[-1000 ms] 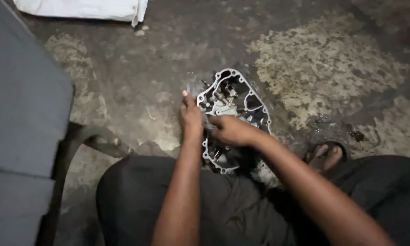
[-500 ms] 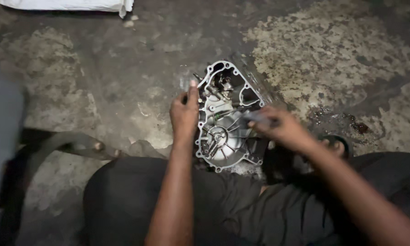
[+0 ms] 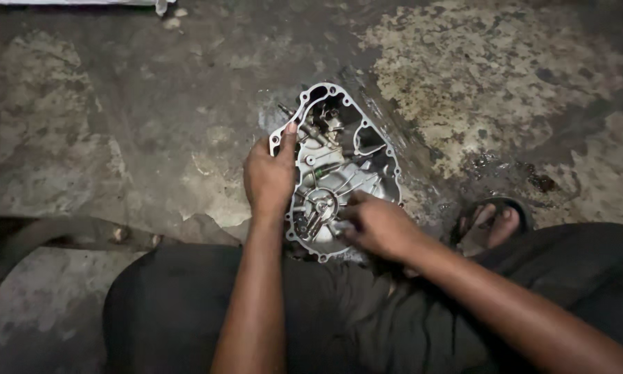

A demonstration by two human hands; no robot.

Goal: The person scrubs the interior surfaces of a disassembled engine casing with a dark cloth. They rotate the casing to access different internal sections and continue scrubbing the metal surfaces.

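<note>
From my distant seat I look down at a metal engine cover (image 3: 336,173) that leans on the person's lap, its open inside turned up to the camera and its far end resting on the floor (image 3: 118,125). The left hand (image 3: 270,176) is closed around the left rim of the cover, the thumb lying along the edge, so it holds the part steady. The right hand (image 3: 377,225) is at the lower inside of the cover, fingers curled around something small near the round fitting (image 3: 318,208); I cannot tell what exactly it pinches, because the fingers hide it. To do this step well, I judge the left hand should keep a firm grip on the rim so the cover does not tip, while the right hand works with small, slow movements, since the inside looks oily and small parts could slip. The floor is rough concrete, dark with stains and wet patches near the cover. A foot in a sandal (image 3: 495,221) rests at the right, just beside the dark trousers (image 3: 187,312). The light is weak and the corners are dim.
</note>
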